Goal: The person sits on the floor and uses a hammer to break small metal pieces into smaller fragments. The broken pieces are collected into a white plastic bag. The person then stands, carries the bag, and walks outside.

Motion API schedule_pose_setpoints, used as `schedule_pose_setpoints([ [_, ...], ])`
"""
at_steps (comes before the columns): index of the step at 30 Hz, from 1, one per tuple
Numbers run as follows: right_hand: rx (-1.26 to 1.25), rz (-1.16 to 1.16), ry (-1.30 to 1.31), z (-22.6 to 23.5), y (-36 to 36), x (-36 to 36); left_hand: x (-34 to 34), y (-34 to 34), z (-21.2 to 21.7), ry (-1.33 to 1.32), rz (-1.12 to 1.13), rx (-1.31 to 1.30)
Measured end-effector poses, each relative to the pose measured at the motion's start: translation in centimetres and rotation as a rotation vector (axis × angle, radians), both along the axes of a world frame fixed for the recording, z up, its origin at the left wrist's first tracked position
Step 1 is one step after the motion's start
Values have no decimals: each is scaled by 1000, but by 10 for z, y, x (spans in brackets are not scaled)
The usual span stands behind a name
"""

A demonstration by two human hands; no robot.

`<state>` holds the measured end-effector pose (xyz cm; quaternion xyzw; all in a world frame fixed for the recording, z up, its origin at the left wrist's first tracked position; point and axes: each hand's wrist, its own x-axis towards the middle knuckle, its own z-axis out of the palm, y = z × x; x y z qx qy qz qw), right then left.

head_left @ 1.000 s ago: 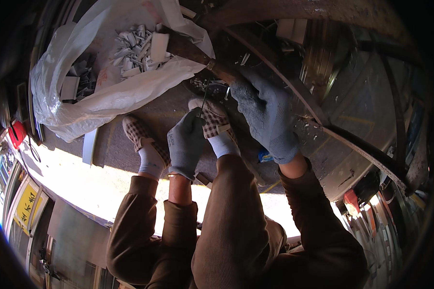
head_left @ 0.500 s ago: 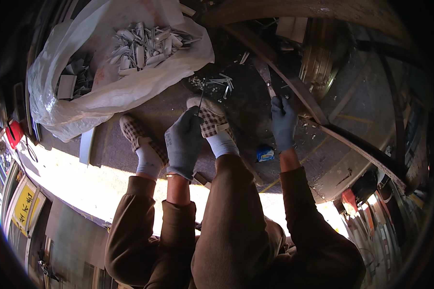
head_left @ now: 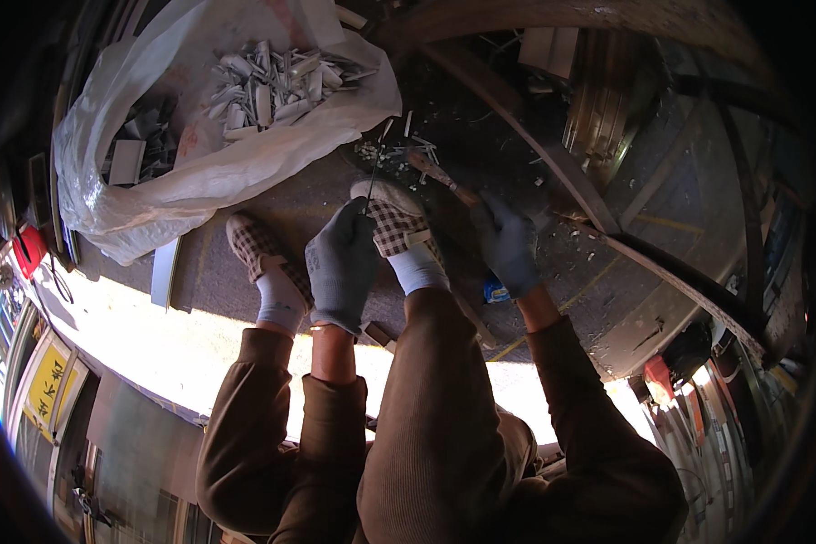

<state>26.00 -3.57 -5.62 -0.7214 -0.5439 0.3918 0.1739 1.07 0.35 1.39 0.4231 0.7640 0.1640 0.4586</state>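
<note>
My left hand (head_left: 340,263), in a grey glove, pinches a thin dark metal strip (head_left: 373,174) that stands upright above my checked slipper (head_left: 392,218). My right hand (head_left: 508,247), gloved too, is closed around a tool with a wooden handle (head_left: 440,177) whose head points toward a small heap of metal scraps (head_left: 392,150) on the ground. The strip's upper end reaches that heap. Both hands sit just past my knees, about a hand's width apart.
A big white plastic bag (head_left: 208,172) lies open at upper left with several pale metal offcuts (head_left: 272,82) inside. My other slipper (head_left: 256,247) rests left of the left hand. A curved metal rim (head_left: 644,258) and a blue object (head_left: 496,292) lie right.
My right hand drew back from the bag's edge, came down toward my knee and now grips the wooden-handled tool. The left hand stayed by the slipper.
</note>
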Motion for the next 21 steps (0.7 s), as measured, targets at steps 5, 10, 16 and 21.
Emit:
schedule_pose_setpoints([
  [5, 9, -27, -29, -9, 2, -8, 3, -6, 1, 59, -97, 52],
  [10, -32, -199, 206, 13, -3, 1, 3, -9, 10, 83, -29, -28],
  [16, -428, -401, 625, 10, -59, 42, 11, -16, 15, 98, -113, -11],
  [21, -436, -564, 719, -4, -60, 16, 19, -14, 23, -22, -152, -126],
])
